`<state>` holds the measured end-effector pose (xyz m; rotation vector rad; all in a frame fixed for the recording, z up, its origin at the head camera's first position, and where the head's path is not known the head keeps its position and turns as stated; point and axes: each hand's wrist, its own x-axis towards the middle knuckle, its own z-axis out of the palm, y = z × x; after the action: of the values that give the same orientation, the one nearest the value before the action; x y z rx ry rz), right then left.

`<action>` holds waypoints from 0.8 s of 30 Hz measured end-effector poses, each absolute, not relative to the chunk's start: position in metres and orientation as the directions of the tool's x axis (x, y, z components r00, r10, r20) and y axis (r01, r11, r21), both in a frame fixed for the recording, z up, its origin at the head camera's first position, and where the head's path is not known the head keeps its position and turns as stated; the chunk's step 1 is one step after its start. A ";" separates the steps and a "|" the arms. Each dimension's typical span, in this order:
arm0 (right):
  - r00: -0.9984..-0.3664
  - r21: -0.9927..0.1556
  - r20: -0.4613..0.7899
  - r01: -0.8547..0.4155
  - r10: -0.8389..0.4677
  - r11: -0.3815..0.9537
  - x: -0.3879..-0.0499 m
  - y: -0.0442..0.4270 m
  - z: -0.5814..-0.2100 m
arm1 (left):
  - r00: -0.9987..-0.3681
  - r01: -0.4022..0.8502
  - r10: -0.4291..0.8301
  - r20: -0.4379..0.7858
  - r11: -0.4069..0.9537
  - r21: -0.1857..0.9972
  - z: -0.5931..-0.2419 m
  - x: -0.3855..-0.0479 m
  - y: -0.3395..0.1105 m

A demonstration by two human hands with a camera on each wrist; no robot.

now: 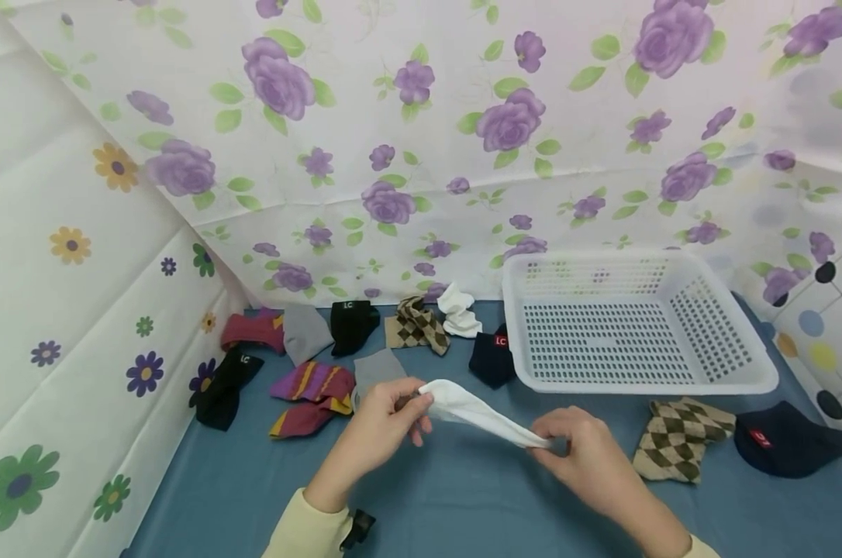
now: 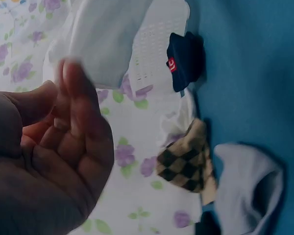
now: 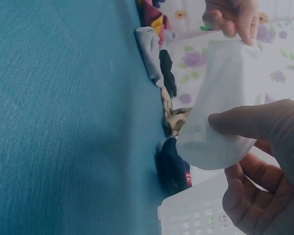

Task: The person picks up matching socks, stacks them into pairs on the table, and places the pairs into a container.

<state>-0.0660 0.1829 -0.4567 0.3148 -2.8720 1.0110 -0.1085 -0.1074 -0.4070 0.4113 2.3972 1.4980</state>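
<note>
A white sock is stretched between my two hands above the blue cloth. My left hand pinches one end of it between thumb and fingers. At the other end my right hand grips the fabric; in the right wrist view the thumb lies over the white sock with fingers behind. Just behind the left hand lies a grey sock, partly hidden. A purple, yellow and maroon sock pair lies to its left. Right of my right hand is a checkered sock.
A white plastic basket stands at the back right. Along the back lie a black sock, a checkered sock, a crumpled white sock and a navy sock. Another navy sock is far right. Flowered sheets wall the area.
</note>
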 end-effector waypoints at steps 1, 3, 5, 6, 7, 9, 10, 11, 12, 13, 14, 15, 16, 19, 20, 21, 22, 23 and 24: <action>-0.972 -0.591 0.169 -0.232 -0.162 0.773 -0.066 0.183 -0.457 | -0.909 0.070 0.403 -0.101 0.388 0.919 -0.408 -0.109 -0.108; -0.965 -0.558 0.211 -0.248 -0.154 0.792 -0.065 0.183 -0.458 | -0.894 0.027 0.430 -0.124 0.329 0.944 -0.410 -0.109 -0.109; -0.962 -0.537 0.232 -0.251 -0.145 0.806 -0.065 0.183 -0.459 | -0.885 -0.021 0.442 -0.147 0.279 0.960 -0.409 -0.108 -0.108; -0.965 -0.530 0.225 -0.238 -0.135 0.814 -0.065 0.183 -0.459 | -0.884 -0.040 0.442 -0.154 0.256 0.966 -0.407 -0.108 -0.107; -0.969 -0.534 0.211 -0.225 -0.129 0.815 -0.064 0.183 -0.459 | -0.883 -0.061 0.440 -0.163 0.235 0.970 -0.405 -0.107 -0.106; -0.981 -0.576 0.149 -0.189 -0.126 0.795 -0.065 0.182 -0.458 | -0.887 -0.102 0.427 -0.178 0.196 0.975 -0.400 -0.106 -0.105; -0.985 -0.607 0.114 -0.171 -0.127 0.776 -0.065 0.182 -0.459 | -0.891 -0.116 0.415 -0.184 0.182 0.976 -0.398 -0.106 -0.104; -0.989 -0.636 0.078 -0.148 -0.128 0.757 -0.065 0.182 -0.459 | -0.897 -0.120 0.403 -0.182 0.173 0.977 -0.397 -0.106 -0.104; -0.990 -0.657 0.047 -0.128 -0.129 0.743 -0.066 0.181 -0.459 | -0.904 -0.122 0.388 -0.178 0.163 0.979 -0.398 -0.106 -0.104; -0.990 -0.676 0.027 -0.118 -0.135 0.728 -0.066 0.181 -0.460 | -0.913 -0.123 0.369 -0.174 0.156 0.980 -0.400 -0.107 -0.103; -0.990 -0.690 0.009 -0.108 -0.141 0.715 -0.066 0.181 -0.461 | -0.923 -0.120 0.347 -0.168 0.157 0.980 -0.403 -0.108 -0.103; -0.989 -0.698 -0.002 -0.104 -0.147 0.709 -0.066 0.181 -0.461 | -0.933 -0.110 0.324 -0.158 0.162 0.981 -0.407 -0.108 -0.103; -0.989 -0.698 -0.008 -0.101 -0.148 0.709 -0.066 0.182 -0.462 | -0.943 -0.097 0.300 -0.144 0.168 0.981 -0.411 -0.109 -0.103; -0.990 -0.704 -0.021 -0.085 -0.140 0.706 -0.065 0.182 -0.465 | -0.971 -0.054 0.218 -0.102 0.214 0.975 -0.423 -0.111 -0.103; -0.991 -0.711 -0.020 -0.077 -0.130 0.698 -0.064 0.182 -0.465 | -0.976 -0.041 0.198 -0.089 0.236 0.971 -0.426 -0.111 -0.102; -0.993 -0.718 -0.009 -0.075 -0.118 0.692 -0.063 0.182 -0.466 | -0.980 -0.023 0.184 -0.071 0.254 0.967 -0.429 -0.111 -0.102; -0.995 -0.722 0.010 -0.076 -0.099 0.688 -0.063 0.182 -0.466 | -0.983 -0.007 0.174 -0.056 0.274 0.962 -0.431 -0.111 -0.102; -0.996 -0.727 0.031 -0.077 -0.079 0.682 -0.062 0.181 -0.466 | -0.984 0.010 0.171 -0.042 0.294 0.956 -0.432 -0.110 -0.103; -0.997 -0.732 0.056 -0.077 -0.053 0.677 -0.062 0.181 -0.466 | -0.984 0.029 0.175 -0.028 0.310 0.950 -0.432 -0.110 -0.103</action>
<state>-0.0622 0.1806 -0.4664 0.1104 -2.8492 1.2464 -0.1100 -0.1027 -0.4324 0.1903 2.4389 1.7645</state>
